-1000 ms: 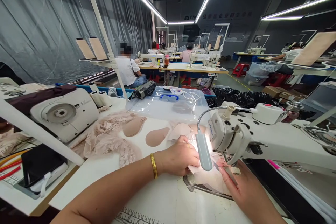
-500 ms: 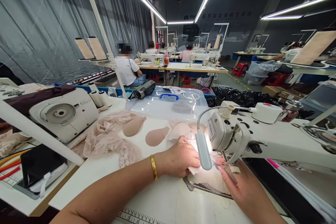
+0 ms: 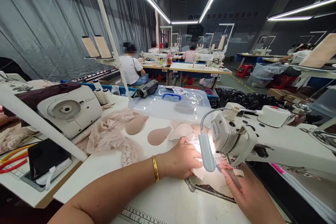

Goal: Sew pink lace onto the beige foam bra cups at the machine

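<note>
My left hand (image 3: 181, 161) is closed on a pale pink fabric piece (image 3: 200, 173) left of the sewing machine's needle area, its fingers bent over the cloth. The white sewing machine (image 3: 227, 138) stands over the work, and its grey lamp (image 3: 207, 152) hides part of the cloth and the stitching point. To the right of the lamp, my right hand (image 3: 243, 187) has its thumb and fingertips close together by the presser area. What lies between those fingertips is partly hidden by machine parts. Beyond my left hand rests a pale bra cup (image 3: 181, 132).
Two tan bra cups, one a flat teardrop (image 3: 159, 136), lie left of the work beside beige lace (image 3: 112, 136). Behind is a clear plastic bin lid (image 3: 147, 103). A second machine (image 3: 69, 110) and a black phone (image 3: 48, 159) are at left. Co-workers sit farther back.
The whole view has shifted slightly, with the scene now a little farther right. Both hands stay by the needle area with almost the same grip. The pale fabric's lower corner shows slightly more.
</note>
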A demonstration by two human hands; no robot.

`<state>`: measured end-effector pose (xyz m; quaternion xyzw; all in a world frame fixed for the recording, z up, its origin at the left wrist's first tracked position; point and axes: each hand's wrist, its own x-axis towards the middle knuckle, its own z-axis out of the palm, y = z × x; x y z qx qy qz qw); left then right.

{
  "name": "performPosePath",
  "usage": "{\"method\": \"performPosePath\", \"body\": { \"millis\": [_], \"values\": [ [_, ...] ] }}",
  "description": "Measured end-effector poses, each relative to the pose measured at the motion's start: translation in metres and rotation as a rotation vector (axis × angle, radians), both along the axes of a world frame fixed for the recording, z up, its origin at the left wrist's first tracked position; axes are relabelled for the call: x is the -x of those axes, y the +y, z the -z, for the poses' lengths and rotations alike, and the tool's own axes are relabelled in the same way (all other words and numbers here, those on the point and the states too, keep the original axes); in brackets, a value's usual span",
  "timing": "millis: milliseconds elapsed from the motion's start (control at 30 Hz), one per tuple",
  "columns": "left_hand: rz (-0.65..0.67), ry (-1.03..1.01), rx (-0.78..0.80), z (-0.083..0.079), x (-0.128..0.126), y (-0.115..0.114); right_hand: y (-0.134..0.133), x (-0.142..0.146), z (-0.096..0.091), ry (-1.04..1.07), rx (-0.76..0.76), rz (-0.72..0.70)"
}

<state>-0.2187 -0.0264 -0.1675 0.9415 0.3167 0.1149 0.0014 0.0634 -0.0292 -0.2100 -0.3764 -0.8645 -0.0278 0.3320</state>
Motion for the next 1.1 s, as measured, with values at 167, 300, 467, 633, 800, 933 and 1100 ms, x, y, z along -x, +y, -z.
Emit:
{"method": "performPosePath", "body": {
  "millis": [167,300,467,633,800,933,1100],
  "values": [
    [-0.023,0.023,-0.065,0.002,-0.002,-0.004,0.003,-0.004,0.006,-0.037,-0.027,-0.057],
    [0.010,0.026,-0.134,0.002,-0.003,-0.014,0.001,-0.002,-0.001,-0.064,-0.011,-0.129],
    [0.052,0.005,-0.173,-0.002,-0.007,-0.031,-0.005,0.006,-0.014,-0.100,0.120,-0.326],
    [0.079,0.036,-0.215,-0.005,-0.008,-0.039,-0.006,0.011,-0.014,-0.157,0.175,-0.384],
    [0.044,0.001,-0.256,0.003,-0.010,-0.033,-0.004,0.011,-0.005,-0.156,0.109,-0.343],
    [0.011,0.035,-0.242,0.007,-0.011,-0.024,-0.001,0.010,0.007,-0.143,0.101,-0.247],
    [-0.014,0.040,-0.223,0.013,-0.010,-0.011,0.003,0.009,0.022,-0.138,0.131,-0.127]
  ]
}}
